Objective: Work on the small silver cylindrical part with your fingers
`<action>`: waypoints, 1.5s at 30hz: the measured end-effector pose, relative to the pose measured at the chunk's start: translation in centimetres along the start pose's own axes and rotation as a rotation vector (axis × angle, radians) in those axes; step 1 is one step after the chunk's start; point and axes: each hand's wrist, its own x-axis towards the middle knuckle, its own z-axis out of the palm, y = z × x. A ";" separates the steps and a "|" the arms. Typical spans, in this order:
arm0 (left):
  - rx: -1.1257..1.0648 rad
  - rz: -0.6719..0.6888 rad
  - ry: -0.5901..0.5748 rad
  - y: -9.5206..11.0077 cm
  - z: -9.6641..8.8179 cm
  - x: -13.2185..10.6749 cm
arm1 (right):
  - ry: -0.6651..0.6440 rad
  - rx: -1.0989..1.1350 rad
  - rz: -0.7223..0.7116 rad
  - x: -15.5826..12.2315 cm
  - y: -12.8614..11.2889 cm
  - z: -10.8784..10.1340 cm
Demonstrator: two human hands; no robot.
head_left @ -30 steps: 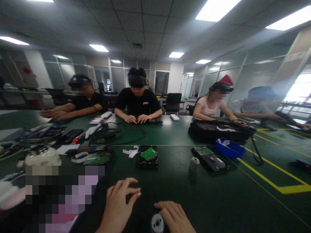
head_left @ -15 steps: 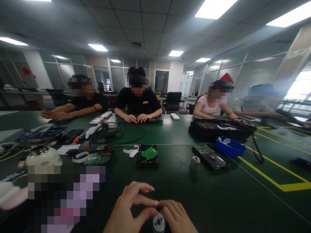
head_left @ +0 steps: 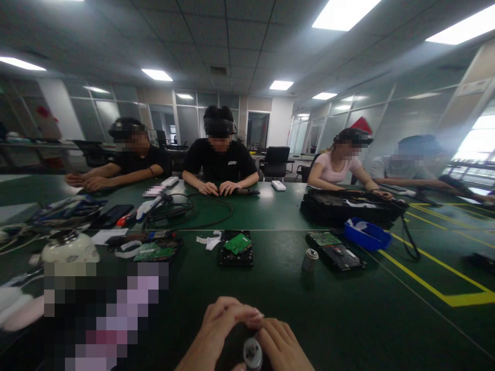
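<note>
A small silver cylindrical motor (head_left: 252, 351) shows its round end face, with dark holes, at the bottom middle. My right hand (head_left: 285, 346) is closed against its right side, fingers together and bent down. Arched over from the other side is my left hand (head_left: 221, 332). Its fingers are curled together, their tips meeting the right hand's fingers just beyond the motor. My left thumb tip shows low beside the motor; anything pinched under the left fingertips is hidden. Ahead to the right stands a similar silver cylinder (head_left: 310, 259).
Hard drives with green circuit boards lie ahead: one in the middle (head_left: 236, 249), one right (head_left: 335, 250), one left (head_left: 158, 251). A blue tray (head_left: 367, 235) and a black case (head_left: 350, 206) are at the right. Cables (head_left: 170, 214) and a cream pot (head_left: 69, 248) are left. Several people sit opposite.
My left fingers have closed and moved right onto the right hand's fingertips. The left thumb has dropped lower beside the motor. My right hand and the motor are almost unmoved.
</note>
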 end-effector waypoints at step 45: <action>0.271 -0.276 0.398 -1.9 0.3 0.2 | -0.207 0.156 0.186 1.4 -3.5 -3.5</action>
